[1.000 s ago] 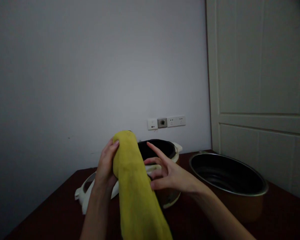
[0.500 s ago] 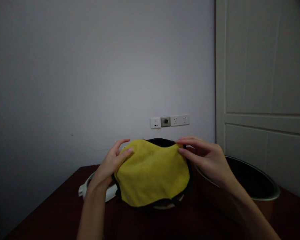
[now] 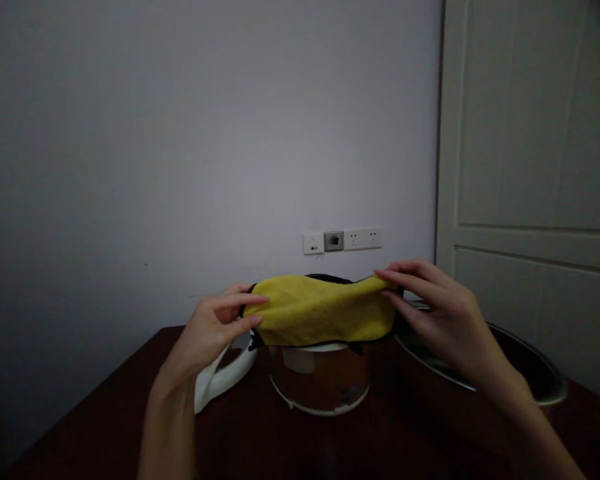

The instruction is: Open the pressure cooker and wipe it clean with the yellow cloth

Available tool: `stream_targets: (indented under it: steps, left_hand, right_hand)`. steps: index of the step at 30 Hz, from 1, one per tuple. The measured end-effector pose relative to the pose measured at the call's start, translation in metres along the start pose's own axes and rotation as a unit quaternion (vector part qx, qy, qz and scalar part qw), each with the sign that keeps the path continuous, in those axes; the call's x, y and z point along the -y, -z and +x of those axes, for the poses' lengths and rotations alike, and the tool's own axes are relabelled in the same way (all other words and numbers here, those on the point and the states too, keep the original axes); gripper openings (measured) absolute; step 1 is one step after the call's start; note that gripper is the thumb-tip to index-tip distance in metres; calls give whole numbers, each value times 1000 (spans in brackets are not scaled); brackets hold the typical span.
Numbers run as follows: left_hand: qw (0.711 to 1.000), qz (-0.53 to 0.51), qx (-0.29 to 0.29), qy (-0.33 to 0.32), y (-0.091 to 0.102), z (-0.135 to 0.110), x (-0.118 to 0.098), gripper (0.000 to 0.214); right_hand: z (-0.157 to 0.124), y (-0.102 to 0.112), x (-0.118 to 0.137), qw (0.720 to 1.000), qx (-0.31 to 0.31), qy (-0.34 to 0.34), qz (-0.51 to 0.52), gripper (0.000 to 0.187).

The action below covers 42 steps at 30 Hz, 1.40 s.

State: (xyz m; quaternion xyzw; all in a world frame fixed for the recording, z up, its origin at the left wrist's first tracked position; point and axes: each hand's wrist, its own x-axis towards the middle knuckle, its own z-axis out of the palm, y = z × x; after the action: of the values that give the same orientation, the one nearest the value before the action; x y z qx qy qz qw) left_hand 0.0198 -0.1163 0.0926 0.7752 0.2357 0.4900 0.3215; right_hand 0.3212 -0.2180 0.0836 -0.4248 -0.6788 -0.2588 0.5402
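A yellow cloth (image 3: pixel 325 310) with a dark border is stretched between my two hands, folded into a long narrow shape. My left hand (image 3: pixel 220 323) pinches its left end between thumb and fingers. At the other end, my right hand (image 3: pixel 430 293) grips the upper right corner. Behind and below the cloth stands a round brown container (image 3: pixel 320 380) with a pale bottom rim; the cloth hides most of its top. A dark rounded edge shows just above the cloth, and I cannot tell what it belongs to.
A white ring-shaped piece (image 3: pixel 230 377) lies left of the container, partly behind my left hand. To the right is a large dark metal-rimmed pot (image 3: pixel 525 360). All stand on a dark red table (image 3: pixel 115 400) against a wall with sockets (image 3: pixel 363 238); a pale door (image 3: pixel 535 200) is at right.
The cloth has gone from hanging broad to a narrow folded strip, uncovering the brown container's lower part. My right hand has moved right and slightly up; my left fingers have closed on the cloth's end.
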Motion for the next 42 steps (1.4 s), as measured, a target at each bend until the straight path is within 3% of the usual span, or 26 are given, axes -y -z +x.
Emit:
stream_targets:
  steps: [3,6,9,12,16,20,23,26,30,36,38,42]
  left_hand:
    - [992,110,-41,-53,0,-3,-5,17]
    - [964,213,-94,-128,1,-4,-11,12]
    - [946,243,-133,-167,-1,-4,-17,12]
    - [963,179,-145,-137,-9,-4,-20,12]
    - [990,26,-141,5,-20,-2,-18,16]
    - [985,-88,-93,117,-23,1,-19,32]
    - [976,-141,-73,152,-23,5,-19,41]
    - [971,-162,-86,155,-32,10,-17,46]
    - [970,-164,-157,87,-65,13,-14,40]
    - [969,-209,-126,28,-112,5,-22,39]
    - [961,-245,-126,28,-117,2,-25,40]
    - [933,-341,-107,35,-114,5,-30,45]
  right_hand:
    - [0,2,1,1000,-6,14,-19,25]
    - [1,5,-1,1000,-2,-5,-3,20]
    - [2,9,-5,998,7,-41,52,14]
    - [2,9,-10,981,23,-116,154,15]
    - [2,3,-11,957,28,-198,208,23]
    - [6,-5,-14,951,21,-230,204,32]
    - [12,-10,-20,949,12,-255,183,42]
    - [20,-17,-18,963,-43,-246,98,43]
    - [24,-31,10,980,-95,-172,33,39]
    - [14,-49,58,971,-9,-133,196,26]
    - [13,-49,60,966,-7,-139,220,25]
    - [23,-45,51,965,38,-113,235,40]
